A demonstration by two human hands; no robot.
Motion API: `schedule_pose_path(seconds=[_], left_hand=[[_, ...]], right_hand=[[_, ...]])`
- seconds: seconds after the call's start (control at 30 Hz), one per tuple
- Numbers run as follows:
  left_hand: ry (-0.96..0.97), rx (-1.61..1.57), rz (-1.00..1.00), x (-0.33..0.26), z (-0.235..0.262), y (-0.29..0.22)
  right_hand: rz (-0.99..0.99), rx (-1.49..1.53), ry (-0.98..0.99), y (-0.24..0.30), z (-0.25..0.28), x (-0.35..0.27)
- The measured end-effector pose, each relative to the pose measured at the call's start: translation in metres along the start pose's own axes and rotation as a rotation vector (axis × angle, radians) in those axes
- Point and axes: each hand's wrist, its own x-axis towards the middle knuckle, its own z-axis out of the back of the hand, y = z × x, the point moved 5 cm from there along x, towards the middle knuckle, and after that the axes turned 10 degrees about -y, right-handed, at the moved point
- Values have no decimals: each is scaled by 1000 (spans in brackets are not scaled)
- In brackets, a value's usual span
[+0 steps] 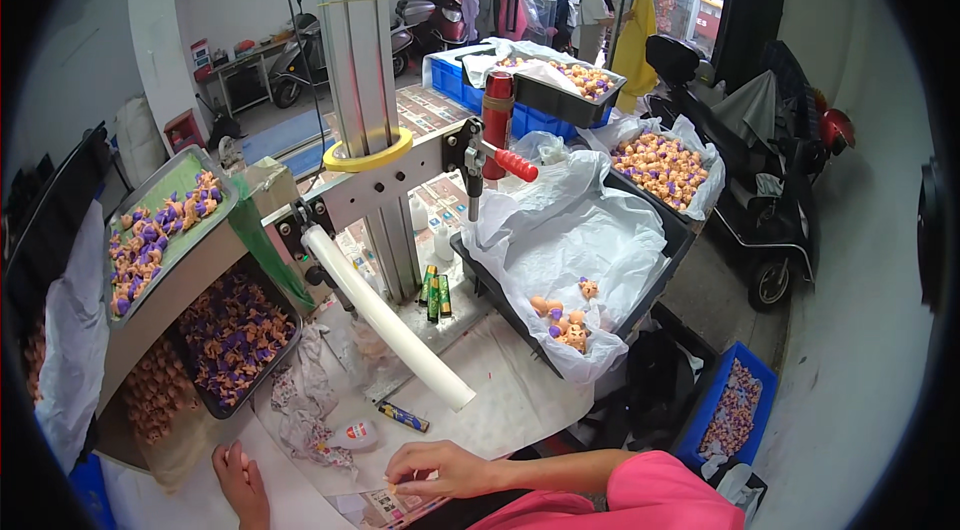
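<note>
My left hand [243,483] lies flat on the white table cover at the lower left, fingers together, holding nothing that I can see. My right hand [443,470] comes in from the pink sleeve at the bottom, its fingertips pinched on a small pale thing over a printed sheet [392,505]. A small white bottle with a red label [350,435] lies between the hands. A blue and yellow tube [403,417] lies just above my right hand. A long white roller [385,316] slants down toward the hands from the metal press stand [365,80].
Trays of small orange and purple toy figures [150,235] [232,335] sit at the left. A black bin lined with white plastic [590,250] holds several figures at the right. More filled crates [662,168] [735,410], a red-handled lever [515,165], parked scooters and a person stand farther off.
</note>
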Motion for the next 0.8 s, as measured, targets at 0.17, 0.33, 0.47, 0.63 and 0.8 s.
schedule_pose_path(seconds=[0.17,0.33,0.47,0.63,0.8], left_hand=[[32,47,-7,-8,14,0],[-22,31,-85,-11,20,0],[-47,-149,79,-23,20,15],[-216,-575,404,-39,4,55],[-198,-583,447,-32,-4,70]], right_hand=[[39,-89,-106,2,6,7],[-2,-202,-290,-3,28,6],[-1,-296,-430,-14,43,6],[28,-423,-497,-47,57,12],[53,-496,-510,-47,48,30]])
